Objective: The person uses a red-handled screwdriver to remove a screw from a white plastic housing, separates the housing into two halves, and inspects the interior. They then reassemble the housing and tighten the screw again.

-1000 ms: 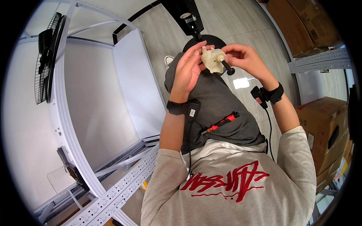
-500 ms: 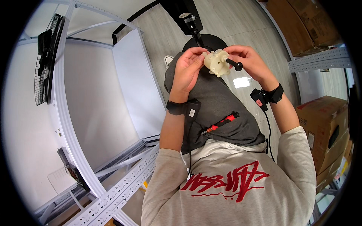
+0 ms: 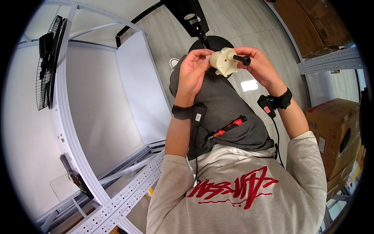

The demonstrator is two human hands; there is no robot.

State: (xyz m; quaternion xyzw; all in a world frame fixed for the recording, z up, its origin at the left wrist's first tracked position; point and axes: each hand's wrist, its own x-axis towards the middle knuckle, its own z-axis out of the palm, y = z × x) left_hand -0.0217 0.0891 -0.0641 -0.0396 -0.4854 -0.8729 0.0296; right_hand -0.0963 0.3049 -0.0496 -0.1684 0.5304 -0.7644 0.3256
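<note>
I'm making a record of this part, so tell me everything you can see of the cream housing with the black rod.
The cream housing looks like hard plastic: a squat, rounded body with small lugs around its edge and a small dark hole in its face. A short cream collar juts from that face and carries a black rod with a thicker end, pointing rightward. It is held up at a tilt, the left hand pinching its left side, the right hand at its right, fingertips partly hidden.

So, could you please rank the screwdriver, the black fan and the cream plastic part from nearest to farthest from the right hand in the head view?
From the right hand:
1. Cream plastic part: held between it and the left hand.
2. Screwdriver: lying on the grey trousers.
3. Black fan: far left.
</note>
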